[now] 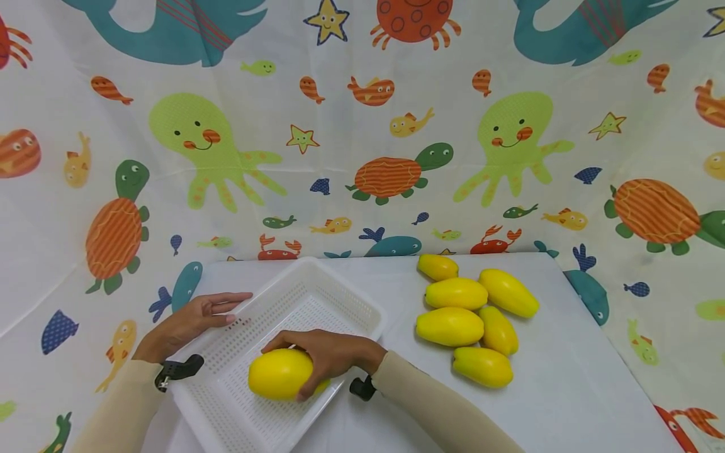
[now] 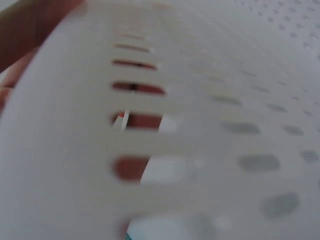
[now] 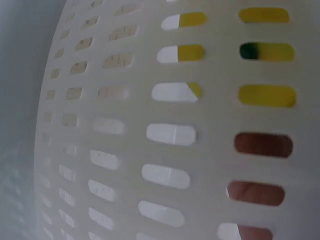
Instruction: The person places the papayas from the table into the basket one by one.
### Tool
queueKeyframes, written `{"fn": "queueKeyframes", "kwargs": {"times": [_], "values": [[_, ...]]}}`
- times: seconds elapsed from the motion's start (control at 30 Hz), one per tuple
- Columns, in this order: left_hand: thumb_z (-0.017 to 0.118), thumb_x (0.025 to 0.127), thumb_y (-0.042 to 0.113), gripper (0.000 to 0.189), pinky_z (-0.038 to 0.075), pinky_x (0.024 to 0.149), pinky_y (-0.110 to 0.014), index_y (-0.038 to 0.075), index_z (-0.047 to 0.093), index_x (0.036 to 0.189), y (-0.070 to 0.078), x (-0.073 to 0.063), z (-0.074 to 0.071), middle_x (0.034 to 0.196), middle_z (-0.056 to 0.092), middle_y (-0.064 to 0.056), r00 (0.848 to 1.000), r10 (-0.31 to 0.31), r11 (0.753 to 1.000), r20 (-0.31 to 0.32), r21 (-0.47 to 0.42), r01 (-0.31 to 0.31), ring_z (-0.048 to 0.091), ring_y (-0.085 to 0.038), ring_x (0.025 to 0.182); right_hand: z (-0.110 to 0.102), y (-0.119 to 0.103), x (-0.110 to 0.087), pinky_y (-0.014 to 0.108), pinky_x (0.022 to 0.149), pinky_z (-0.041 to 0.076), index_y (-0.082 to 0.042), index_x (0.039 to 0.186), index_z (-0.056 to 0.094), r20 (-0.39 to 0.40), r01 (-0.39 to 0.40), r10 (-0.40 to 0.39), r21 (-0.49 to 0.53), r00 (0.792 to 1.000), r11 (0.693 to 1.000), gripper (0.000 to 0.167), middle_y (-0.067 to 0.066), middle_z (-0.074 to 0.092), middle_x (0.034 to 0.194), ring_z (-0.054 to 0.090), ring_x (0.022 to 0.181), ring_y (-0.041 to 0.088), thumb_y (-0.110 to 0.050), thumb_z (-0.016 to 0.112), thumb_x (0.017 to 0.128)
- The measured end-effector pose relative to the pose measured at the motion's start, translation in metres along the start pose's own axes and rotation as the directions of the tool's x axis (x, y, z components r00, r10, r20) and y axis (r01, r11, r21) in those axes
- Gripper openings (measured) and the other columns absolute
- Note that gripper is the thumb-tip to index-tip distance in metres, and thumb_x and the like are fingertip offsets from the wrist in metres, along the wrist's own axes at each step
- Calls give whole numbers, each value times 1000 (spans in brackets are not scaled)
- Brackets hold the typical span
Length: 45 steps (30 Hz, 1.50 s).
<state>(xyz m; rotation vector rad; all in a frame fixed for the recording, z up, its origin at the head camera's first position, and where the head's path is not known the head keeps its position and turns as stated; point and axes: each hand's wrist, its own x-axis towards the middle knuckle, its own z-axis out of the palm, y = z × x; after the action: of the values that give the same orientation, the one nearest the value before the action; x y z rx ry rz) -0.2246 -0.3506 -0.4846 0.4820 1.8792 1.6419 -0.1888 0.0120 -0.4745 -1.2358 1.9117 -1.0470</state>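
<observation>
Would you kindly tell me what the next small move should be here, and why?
Probably, ease the right hand open and leave the yellow papaya in the white plastic basket: the hand already grips it inside the basket's walls, the left hand is at the rim, and six more papayas lie on the white table, which suggests loading.

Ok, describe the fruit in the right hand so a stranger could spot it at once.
Find the white perforated basket on the white table. Inside it, the right hand grips a yellow fruit. It is the only fruit held; the other six lie outside, on the table to the right.
</observation>
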Motion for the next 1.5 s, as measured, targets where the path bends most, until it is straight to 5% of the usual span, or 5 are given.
{"fn": "queueKeyframes", "kwargs": {"times": [0.97, 1.5], "values": [[49, 110, 2, 57, 59, 94, -61, 13, 37, 165, -4, 5, -7, 150, 66, 0, 999, -33, 999, -10, -15, 33, 70, -49, 121, -1, 6, 19, 15, 111, 45, -26, 146, 51, 183, -76, 89, -73, 979, 994, 74, -16, 60, 142, 58, 114, 0, -16, 90, 85], [53, 109, 6, 57, 61, 94, -57, 14, 40, 164, -1, 4, -4, 147, 69, 4, 997, -56, 998, -61, 11, 57, 73, -44, 119, -3, 5, 17, 18, 118, 42, -23, 146, 54, 131, -113, 116, -35, 984, 993, 71, -12, 63, 147, 58, 119, -2, -17, 90, 85]]}}
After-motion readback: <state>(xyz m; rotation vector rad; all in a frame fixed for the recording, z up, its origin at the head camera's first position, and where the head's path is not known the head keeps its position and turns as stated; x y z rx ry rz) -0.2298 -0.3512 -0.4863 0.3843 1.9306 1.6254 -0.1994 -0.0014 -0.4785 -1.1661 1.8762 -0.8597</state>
